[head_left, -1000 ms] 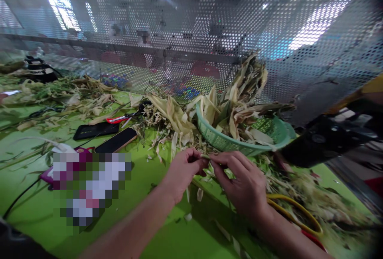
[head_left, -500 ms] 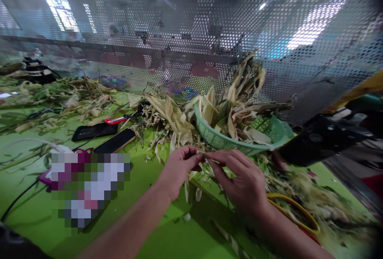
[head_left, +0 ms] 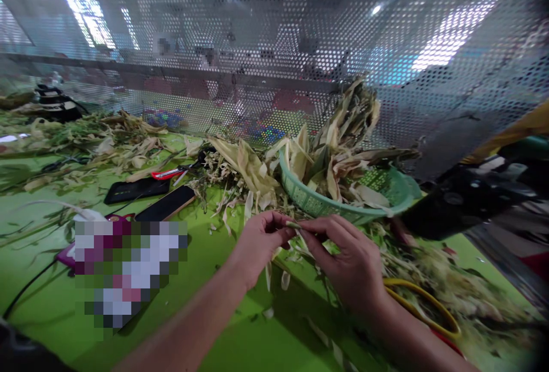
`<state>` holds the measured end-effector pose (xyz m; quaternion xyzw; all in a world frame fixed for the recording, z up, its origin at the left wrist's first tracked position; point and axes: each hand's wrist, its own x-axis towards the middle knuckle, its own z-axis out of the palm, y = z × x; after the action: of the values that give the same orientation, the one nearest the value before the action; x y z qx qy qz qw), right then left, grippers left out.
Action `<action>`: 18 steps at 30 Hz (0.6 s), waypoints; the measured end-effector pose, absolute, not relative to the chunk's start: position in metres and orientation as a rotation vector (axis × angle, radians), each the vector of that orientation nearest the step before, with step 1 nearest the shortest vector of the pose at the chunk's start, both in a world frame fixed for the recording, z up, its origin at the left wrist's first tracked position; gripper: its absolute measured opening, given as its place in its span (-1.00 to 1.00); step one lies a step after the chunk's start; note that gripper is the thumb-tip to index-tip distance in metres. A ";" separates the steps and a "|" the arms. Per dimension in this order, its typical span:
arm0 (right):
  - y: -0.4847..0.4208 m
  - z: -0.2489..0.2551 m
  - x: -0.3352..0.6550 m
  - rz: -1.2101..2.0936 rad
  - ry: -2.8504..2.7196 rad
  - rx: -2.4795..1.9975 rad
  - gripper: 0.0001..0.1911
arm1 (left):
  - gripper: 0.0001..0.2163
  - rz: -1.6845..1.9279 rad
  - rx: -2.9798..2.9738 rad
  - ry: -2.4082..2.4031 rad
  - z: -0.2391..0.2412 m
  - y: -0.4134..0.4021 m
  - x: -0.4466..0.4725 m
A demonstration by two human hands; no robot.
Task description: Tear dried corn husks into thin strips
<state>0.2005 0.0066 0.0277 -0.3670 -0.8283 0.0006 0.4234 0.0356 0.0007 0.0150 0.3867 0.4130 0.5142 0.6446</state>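
Note:
My left hand [head_left: 257, 243] and my right hand [head_left: 349, 263] meet over the green table [head_left: 206, 326], fingertips pinched together on a thin pale strip of leaf [head_left: 295, 228]. Pale strips hang down below my left hand. Just behind my hands stands a teal plastic basket [head_left: 326, 203] heaped with dried husks and leaves [head_left: 338, 143].
Two dark phones [head_left: 150, 194] and red-handled scissors [head_left: 171, 171] lie at the left among scattered leaves. A perforated metal screen [head_left: 274, 46] closes the back. A black machine part [head_left: 467, 197] juts in from the right. A yellow ring [head_left: 424, 303] lies near my right wrist.
My hands have stayed almost in place, shifting only slightly while working the strip between the fingertips.

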 end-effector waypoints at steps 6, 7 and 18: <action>0.005 0.027 0.200 0.029 -2.032 -0.917 -0.91 | -0.73 1.164 0.891 0.959 0.014 -0.003 0.034; 0.005 0.026 0.200 0.011 -2.039 -0.909 -0.90 | -0.72 1.166 0.881 0.956 0.014 -0.003 0.034; 0.007 0.026 0.209 -0.563 -2.267 -0.712 -0.72 | -0.75 1.134 0.647 0.826 0.018 -0.002 0.037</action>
<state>0.2087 0.0073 0.0257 -0.2738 -0.8721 -0.2164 0.3430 0.0370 -0.0016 0.0181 0.2924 0.3731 0.5124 0.7160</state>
